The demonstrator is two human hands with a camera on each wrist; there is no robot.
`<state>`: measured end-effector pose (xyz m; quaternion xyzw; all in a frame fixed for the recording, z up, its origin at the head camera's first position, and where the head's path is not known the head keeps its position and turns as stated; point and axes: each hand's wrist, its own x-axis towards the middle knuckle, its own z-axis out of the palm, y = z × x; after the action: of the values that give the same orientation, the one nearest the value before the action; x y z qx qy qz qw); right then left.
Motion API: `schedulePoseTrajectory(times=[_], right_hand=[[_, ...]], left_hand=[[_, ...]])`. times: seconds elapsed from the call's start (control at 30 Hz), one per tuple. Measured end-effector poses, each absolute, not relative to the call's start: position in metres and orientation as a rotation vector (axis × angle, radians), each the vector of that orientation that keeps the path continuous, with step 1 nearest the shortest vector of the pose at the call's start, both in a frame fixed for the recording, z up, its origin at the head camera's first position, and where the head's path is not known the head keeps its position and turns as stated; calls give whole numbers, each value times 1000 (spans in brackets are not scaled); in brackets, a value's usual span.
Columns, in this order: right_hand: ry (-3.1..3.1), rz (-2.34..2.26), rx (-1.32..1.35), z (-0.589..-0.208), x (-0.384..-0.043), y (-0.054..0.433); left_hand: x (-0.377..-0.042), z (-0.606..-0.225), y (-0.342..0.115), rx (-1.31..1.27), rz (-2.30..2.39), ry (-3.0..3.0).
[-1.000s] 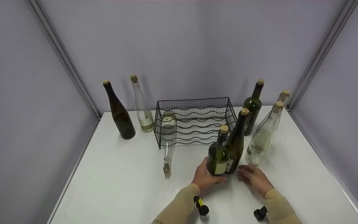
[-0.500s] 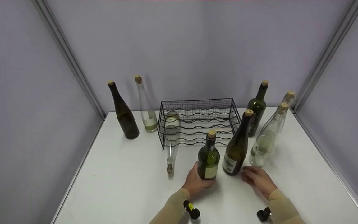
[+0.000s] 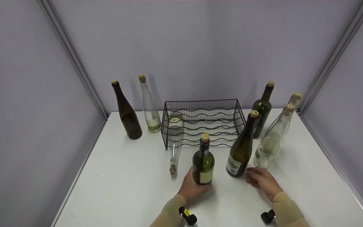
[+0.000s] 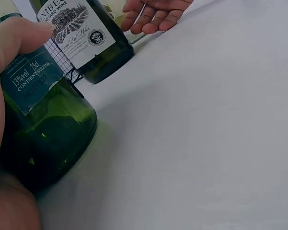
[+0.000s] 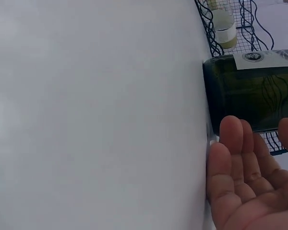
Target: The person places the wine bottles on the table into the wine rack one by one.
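Observation:
My left hand [image 3: 189,187] grips a green wine bottle [image 3: 203,162] low on its body, cork up. In the left wrist view the thumb lies across the teal label of this green bottle [image 4: 57,127], whose base is close over the table. My right hand [image 3: 263,182] rests at the table beside a dark brown-green wine bottle [image 3: 240,151] with a white label, its fingers loosely bent around nothing. In the right wrist view the right fingertips [image 5: 230,134] come right up to the base of that dark bottle [image 5: 249,96].
A black wire rack [image 3: 206,123] stands mid-table, with one clear bottle [image 3: 175,132] lying in it, neck toward me. Left of it stand a dark bottle [image 3: 128,116] and a clear bottle [image 3: 151,110]. At right are a green bottle [image 3: 262,107] and two clear bottles [image 3: 271,142].
The left hand has carried the green bottle leftward, away from the dark bottle it overlapped, whose label now shows. The right hand has stayed beside the dark bottle; the view has shifted slightly.

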<state>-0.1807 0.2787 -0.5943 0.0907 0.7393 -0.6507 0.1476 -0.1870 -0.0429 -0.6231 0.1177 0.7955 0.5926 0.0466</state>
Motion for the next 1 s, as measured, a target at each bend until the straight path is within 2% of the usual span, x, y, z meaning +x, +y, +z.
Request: schedulePoseTrajectory(times=[0.67, 1.0], right_hand=[[2125, -1800, -30, -549, -163, 268], [2085, -1781, -80, -546, -161, 256]], left_hand=[[-174, -620, -50, 308, 1812, 2500], [-170, -620, -52, 256, 1856, 2501]])
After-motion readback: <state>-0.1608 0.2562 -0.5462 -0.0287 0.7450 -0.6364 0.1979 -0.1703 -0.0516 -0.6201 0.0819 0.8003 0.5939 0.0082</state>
